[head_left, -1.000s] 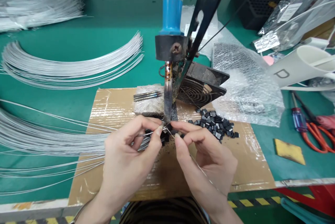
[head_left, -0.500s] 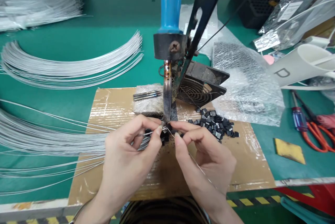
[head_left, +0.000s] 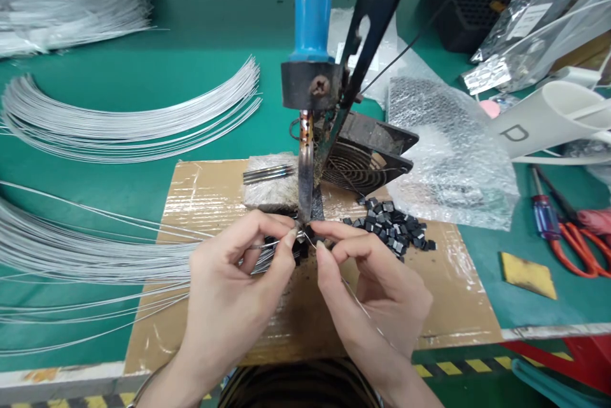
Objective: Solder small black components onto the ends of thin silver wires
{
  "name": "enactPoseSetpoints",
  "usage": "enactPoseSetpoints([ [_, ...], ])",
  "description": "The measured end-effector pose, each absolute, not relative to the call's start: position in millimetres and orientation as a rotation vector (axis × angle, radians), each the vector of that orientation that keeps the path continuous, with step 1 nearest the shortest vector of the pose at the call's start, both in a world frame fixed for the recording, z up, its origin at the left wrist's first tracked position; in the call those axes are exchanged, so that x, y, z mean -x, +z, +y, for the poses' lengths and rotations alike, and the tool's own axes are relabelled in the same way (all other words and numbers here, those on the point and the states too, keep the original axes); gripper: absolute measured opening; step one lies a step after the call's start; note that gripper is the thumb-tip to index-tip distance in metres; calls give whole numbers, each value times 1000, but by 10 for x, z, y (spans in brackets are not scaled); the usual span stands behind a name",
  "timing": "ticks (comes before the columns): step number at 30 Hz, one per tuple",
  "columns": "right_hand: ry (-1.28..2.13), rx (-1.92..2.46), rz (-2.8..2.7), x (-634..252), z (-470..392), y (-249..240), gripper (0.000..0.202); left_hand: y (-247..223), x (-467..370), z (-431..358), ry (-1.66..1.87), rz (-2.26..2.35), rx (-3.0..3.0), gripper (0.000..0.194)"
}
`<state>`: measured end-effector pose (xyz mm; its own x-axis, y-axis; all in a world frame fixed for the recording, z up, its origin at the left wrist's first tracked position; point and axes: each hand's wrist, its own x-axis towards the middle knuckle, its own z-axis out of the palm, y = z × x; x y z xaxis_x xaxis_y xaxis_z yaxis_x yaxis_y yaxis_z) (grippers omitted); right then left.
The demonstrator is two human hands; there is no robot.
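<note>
A soldering iron with a blue handle hangs upright in a black clamp, its tip pointing down between my hands. My left hand is closed in a pinch on a thin grey wire, whose end lies just under the tip. From the other side, my right hand pinches a fine strand of solder wire; the strand reaches toward the tip and trails down over the palm. My fingertips partly hide the joint, so contact there is hard to make out.
Small black parts lie heaped on the cardboard. Grey wire bundles extend leftward. A fan stands behind the iron, beside bubble wrap. Orange-handled scissors and a yellow sponge are at right.
My right thumb has shifted slightly left, and the solder strand has moved a little with it. My left hand stays almost where it was, by the iron's tip.
</note>
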<state>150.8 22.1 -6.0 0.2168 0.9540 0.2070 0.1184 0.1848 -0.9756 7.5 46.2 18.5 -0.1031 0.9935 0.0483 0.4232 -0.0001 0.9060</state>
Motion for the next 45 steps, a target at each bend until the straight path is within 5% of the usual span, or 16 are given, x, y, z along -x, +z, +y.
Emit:
enactPoseSetpoints([
  [45, 707, 1245, -1289, -1491, 241, -53, 20, 216, -91, 462, 1046, 1622, -1495, 11],
])
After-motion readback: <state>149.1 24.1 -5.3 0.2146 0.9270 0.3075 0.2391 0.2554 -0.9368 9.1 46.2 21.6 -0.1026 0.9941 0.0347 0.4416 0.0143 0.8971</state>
